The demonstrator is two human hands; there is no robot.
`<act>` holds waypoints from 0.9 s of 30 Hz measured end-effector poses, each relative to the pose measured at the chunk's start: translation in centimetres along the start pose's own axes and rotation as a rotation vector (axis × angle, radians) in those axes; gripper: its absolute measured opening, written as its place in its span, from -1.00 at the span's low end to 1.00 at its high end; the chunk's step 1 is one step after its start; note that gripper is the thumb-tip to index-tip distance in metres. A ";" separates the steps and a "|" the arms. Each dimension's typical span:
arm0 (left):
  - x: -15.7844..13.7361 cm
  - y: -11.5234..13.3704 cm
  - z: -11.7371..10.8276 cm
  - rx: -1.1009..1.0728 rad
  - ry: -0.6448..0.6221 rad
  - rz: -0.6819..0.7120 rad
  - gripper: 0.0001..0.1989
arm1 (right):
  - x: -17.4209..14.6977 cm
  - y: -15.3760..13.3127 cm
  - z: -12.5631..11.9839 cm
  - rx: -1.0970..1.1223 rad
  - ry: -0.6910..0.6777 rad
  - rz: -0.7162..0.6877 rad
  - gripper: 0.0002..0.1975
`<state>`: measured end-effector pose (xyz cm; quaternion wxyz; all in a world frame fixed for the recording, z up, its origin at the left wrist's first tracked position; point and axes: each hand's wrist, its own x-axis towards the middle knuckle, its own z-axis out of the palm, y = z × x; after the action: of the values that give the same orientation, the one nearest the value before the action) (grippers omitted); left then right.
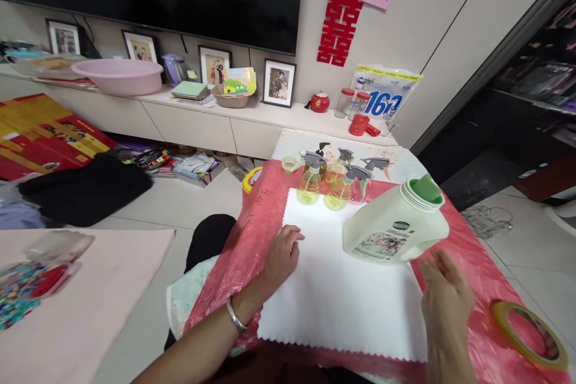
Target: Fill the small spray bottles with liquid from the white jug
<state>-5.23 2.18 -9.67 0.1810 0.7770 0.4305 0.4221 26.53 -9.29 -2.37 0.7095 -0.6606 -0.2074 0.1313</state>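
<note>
A pale green detergent jug (382, 225), its cap off and a green inner spout showing, stands on a white sheet with a scalloped edge (342, 306). Just right of the jug's handle is my right hand (447, 291), slightly blurred, fingers apart and holding nothing I can see. My left hand (283, 257), with a silver bracelet on the wrist, rests at the sheet's left edge, fingers loosely bent and empty. Behind the sheet several clear spray bottles (339, 193) with grey trigger heads hold yellowish liquid. Beside them sits a small cup (288, 164).
Red plastic film (238, 240) covers the table. A roll of tape (528, 334) lies at its right. To the left, a pink-topped table (121, 288) carries colourful small pieces. A cabinet behind bears a pink basin (119, 76), framed photos and jars.
</note>
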 end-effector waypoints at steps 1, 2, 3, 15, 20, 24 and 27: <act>0.0 0.1 0.1 0.006 -0.003 0.002 -0.63 | -1.7 0.4 -0.4 0.041 0.049 0.019 -0.33; 0.0 0.1 0.1 0.012 -0.007 0.003 -0.63 | -3.4 0.8 -0.6 0.079 0.081 0.033 -0.32; 0.0 0.1 0.1 0.016 -0.015 0.001 -0.62 | -5.2 1.2 -0.7 0.105 0.089 0.053 -0.33; -1.4 2.4 -2.7 -0.128 -0.192 -0.052 -0.64 | -15.5 2.6 4.9 -0.034 -0.487 0.150 -0.44; -1.9 4.0 -3.1 -0.326 -0.107 -0.120 -0.74 | -16.3 1.8 8.2 -0.003 -0.604 0.128 -0.43; -1.9 3.8 -2.9 -0.396 -0.131 -0.275 -0.79 | -16.3 2.0 9.3 -0.002 -0.641 0.118 -0.43; -1.9 3.4 -3.0 -0.461 -0.150 -0.346 -0.77 | -16.4 2.3 9.3 -0.002 -0.648 0.107 -0.44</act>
<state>-6.42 -1.56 -6.70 0.4531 0.6594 0.4351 0.4131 7.99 -8.38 -6.26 0.5982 -0.5950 -0.3874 0.3715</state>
